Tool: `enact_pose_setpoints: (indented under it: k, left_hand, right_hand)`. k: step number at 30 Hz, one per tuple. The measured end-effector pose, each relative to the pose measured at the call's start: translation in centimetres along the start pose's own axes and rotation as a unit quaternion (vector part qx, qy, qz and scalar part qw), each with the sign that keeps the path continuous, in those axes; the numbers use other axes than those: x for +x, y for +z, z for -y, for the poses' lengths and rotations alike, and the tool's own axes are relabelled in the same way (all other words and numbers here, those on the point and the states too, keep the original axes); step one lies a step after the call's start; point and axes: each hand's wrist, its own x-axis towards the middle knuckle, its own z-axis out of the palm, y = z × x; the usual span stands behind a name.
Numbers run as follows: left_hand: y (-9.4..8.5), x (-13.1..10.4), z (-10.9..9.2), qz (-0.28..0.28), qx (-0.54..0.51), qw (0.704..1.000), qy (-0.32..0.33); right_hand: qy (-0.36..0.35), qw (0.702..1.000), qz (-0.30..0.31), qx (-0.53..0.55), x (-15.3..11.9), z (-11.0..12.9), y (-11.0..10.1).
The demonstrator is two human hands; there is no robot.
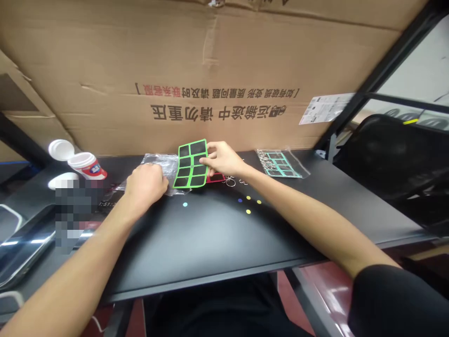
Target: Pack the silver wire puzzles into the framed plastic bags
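My right hand [226, 160] pinches the right edge of a thin sheet with black panels and bright green borders [189, 174]. The sheet is raised and tilted above the table. Beneath my right hand, part of a red-edged piece [216, 178] shows beside some metal rings [230, 181]. My left hand [146, 185] is closed, its fingers curled at the near left side of a clear plastic bag [164, 164]. Whatever those fingers hold, if anything, is hidden.
On the black table [210, 248] lie a light blue dot [185, 204], a dark blue dot [240, 200] and several yellow dots [248, 212]. A bagged teal-bordered sheet [280, 164] is at right, an open white tub [82, 160] at left. Cardboard [224, 61] stands behind.
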Motion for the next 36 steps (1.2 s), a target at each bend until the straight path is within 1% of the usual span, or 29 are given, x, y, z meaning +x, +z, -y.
enact_pose_setpoints:
  k: [3, 6, 8, 10, 13, 16, 19, 21, 23, 24, 25, 27, 29, 32, 34, 36]
  left_hand:
    - [0.1, -0.2, -0.3, 0.002, 0.002, 1.000, 0.001]
    - [-0.1, -0.4, -0.5, -0.002, 0.004, 1.000, 0.008]
    - [-0.6, -0.5, -0.6, -0.015, -0.001, 1.000, -0.003]
    - [-1.3, -0.9, -1.0, -0.033, -0.011, 0.999, -0.022]
    - [-2.4, -1.7, -2.0, -0.052, -0.026, 0.998, -0.036]
    - [-3.1, -2.6, -3.0, -0.052, -0.051, 0.997, -0.026]
    - [-3.2, -3.0, -3.6, -0.067, -0.106, 0.992, -0.019]
    - [-3.0, -3.0, -3.7, -0.091, -0.154, 0.984, -0.007]
    - [-2.7, -3.0, -3.8, -0.124, -0.205, 0.971, 0.016]
    - [-2.6, -3.0, -3.9, -0.140, -0.233, 0.962, 0.029]
    - [-2.5, -3.1, -4.0, -0.155, -0.261, 0.952, 0.042]
    - [-2.3, -3.5, -4.3, -0.171, -0.323, 0.927, 0.084]
    - [-2.4, -4.0, -4.7, -0.176, -0.376, 0.896, 0.156]
    - [-2.6, -4.9, -5.2, -0.205, -0.388, 0.857, 0.269]
    - [-2.8, -5.3, -5.4, -0.234, -0.369, 0.844, 0.310]
    - [-3.2, -5.3, -5.4, -0.254, -0.347, 0.839, 0.332]
  right_hand:
    - [0.031, 0.998, 0.011, 0.051, 0.0, -0.2, 0.5]
    - [0.067, 0.994, 0.039, 0.072, 0.2, -0.2, 1.3]
    - [0.085, 0.992, 0.046, 0.086, 0.5, -0.4, 1.7]
    - [0.091, 0.989, 0.035, 0.111, 0.8, -0.6, 1.6]
    - [0.077, 0.988, -0.004, 0.132, 1.3, -0.8, 1.1]
    - [0.058, 0.990, -0.037, 0.123, 1.2, -0.7, 0.8]
    - [0.038, 0.994, -0.025, 0.097, 0.7, -0.3, 1.2]
    - [0.022, 0.998, -0.030, 0.048, 0.2, 0.1, 1.8]
    - [0.020, 0.999, -0.046, 0.010, -0.3, 0.6, 2.4]
    - [0.027, 0.999, -0.043, 0.018, -0.5, 1.0, 2.6]
    - [0.038, 0.998, -0.029, 0.049, -0.8, 1.3, 2.8]
    - [0.053, 0.988, 0.019, 0.145, -1.4, 1.9, 2.8]
    - [0.052, 0.976, 0.045, 0.206, -2.2, 2.2, 2.4]
    - [0.054, 0.977, 0.049, 0.199, -3.6, 2.0, 0.6]
    - [0.068, 0.982, 0.057, 0.169, -4.8, 1.5, -1.1]
    - [0.078, 0.988, 0.055, 0.119, -6.1, 1.1, -3.0]
